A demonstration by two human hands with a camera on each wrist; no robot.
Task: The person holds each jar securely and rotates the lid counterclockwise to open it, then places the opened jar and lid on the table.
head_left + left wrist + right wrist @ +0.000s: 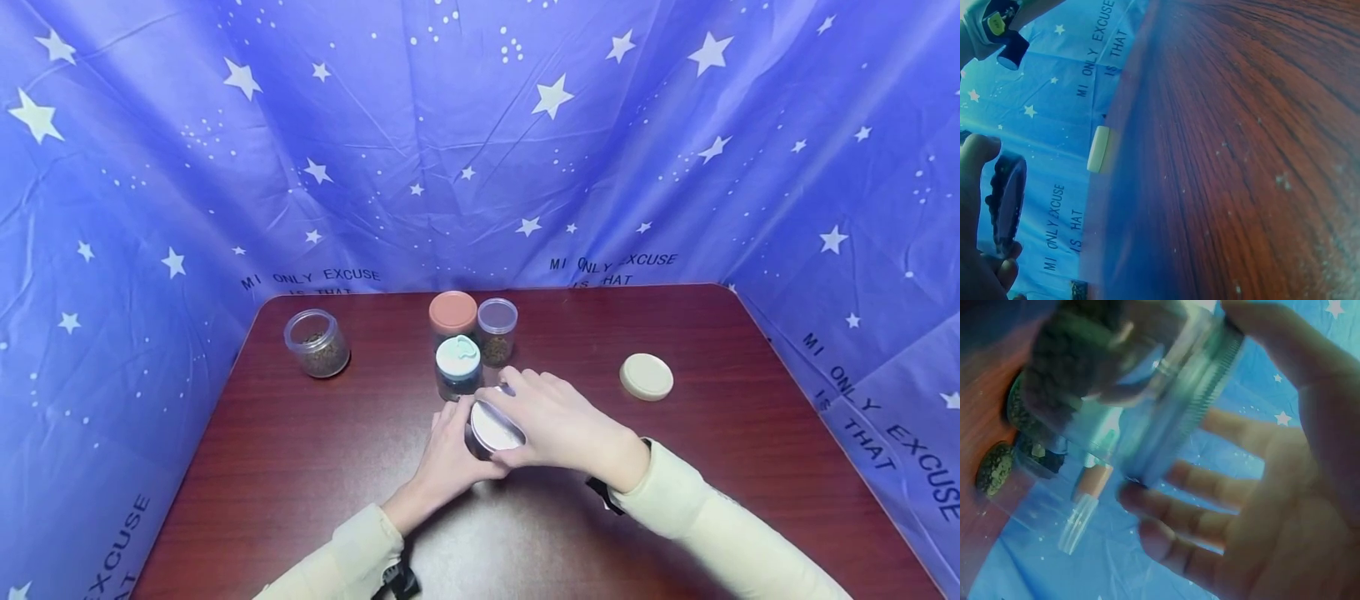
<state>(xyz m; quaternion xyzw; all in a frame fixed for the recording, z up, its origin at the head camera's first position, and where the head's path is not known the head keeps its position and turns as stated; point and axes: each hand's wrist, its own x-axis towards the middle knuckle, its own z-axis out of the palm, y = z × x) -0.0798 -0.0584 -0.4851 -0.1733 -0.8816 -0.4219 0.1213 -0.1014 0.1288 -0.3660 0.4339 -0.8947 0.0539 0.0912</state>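
Observation:
A clear jar (1069, 369) with dark contents is held up over the table between both hands. Its silver screw lid (495, 428) faces up toward the head camera. My left hand (454, 450) grips the jar's body from the left, and in the left wrist view the jar's dark base (1011, 200) shows beside the thumb and fingers. My right hand (561, 418) curves over the lid, thumb at the near edge and fingers at the far edge. The right wrist view shows those fingers spread around the lid's ridged rim.
Behind the hands stand a jar with a pale blue-and-white lid (458, 358), a coral-lidded jar (453, 312) and a small clear jar (497, 337). A wider jar of dark bits (318, 346) stands at the left. The cream lid (647, 377) lies on the right of the wooden table (300, 467).

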